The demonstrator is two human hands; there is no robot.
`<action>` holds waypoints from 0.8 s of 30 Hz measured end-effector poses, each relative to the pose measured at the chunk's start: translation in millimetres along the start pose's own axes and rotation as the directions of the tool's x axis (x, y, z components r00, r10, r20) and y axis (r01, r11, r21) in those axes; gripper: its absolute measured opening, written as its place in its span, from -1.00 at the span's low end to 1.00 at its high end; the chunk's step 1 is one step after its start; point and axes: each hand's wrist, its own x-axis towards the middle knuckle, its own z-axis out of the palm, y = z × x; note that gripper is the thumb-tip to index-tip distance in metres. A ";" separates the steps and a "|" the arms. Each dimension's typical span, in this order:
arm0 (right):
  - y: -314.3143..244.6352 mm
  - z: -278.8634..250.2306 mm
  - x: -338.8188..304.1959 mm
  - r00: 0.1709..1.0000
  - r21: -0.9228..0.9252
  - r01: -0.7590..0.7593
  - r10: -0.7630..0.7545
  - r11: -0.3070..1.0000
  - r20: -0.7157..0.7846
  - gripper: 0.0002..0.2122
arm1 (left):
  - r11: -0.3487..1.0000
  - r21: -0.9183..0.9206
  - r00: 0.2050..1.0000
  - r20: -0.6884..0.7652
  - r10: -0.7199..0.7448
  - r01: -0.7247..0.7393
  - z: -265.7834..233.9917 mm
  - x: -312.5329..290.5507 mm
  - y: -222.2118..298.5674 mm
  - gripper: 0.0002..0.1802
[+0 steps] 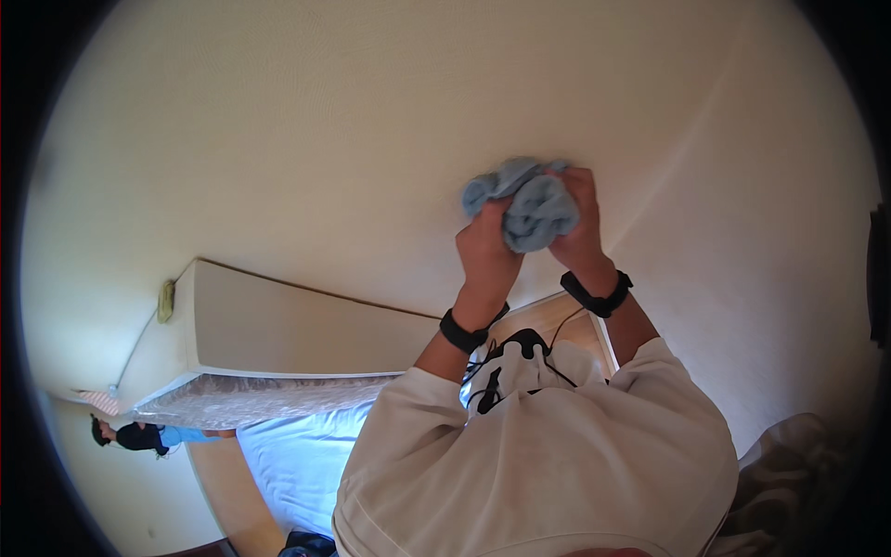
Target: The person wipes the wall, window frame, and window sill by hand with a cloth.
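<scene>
Before a pale wall (pixel 278 121), head view: blue-grey cloth (pixel 540 212), bunched, up in both hands. Left hand (pixel 488 246) grips its lower left side; right hand (pixel 580 223) grips the right. Whether cloth touches wall, cannot tell. Lower left: dark-edged white panel (pixel 306 320), blue sheet (pixel 302 459) below.

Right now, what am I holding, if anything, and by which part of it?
A bunched blue-grey cloth: your left hand grips its lower left side, your right hand its right side. Which edges are gripped can't be told.
</scene>
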 end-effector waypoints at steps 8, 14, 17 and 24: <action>59.8 -19.7 -56.7 0.875 0.432 -0.429 0.484 0.793 -0.018 -0.55 | 1.000 -0.007 0.980 0.200 -0.012 0.014 55.9 -17.3 6.6 -0.52; 52.8 -2.9 -100.1 0.926 0.038 -0.377 0.377 0.925 0.024 -0.56 | 0.998 0.041 0.948 0.312 -0.065 0.055 60.2 -65.5 -20.6 -0.53; 64.0 14.1 -140.5 0.904 0.036 -0.420 0.414 0.907 0.110 -0.55 | 0.989 0.099 0.909 0.392 -0.139 0.108 55.4 -98.8 -39.9 -0.53; 13.4 50.8 -170.9 0.678 -0.083 -0.632 0.602 0.770 0.421 -0.62 | 0.819 0.330 0.667 0.475 -0.574 0.470 -6.3 -158.0 -69.4 -0.51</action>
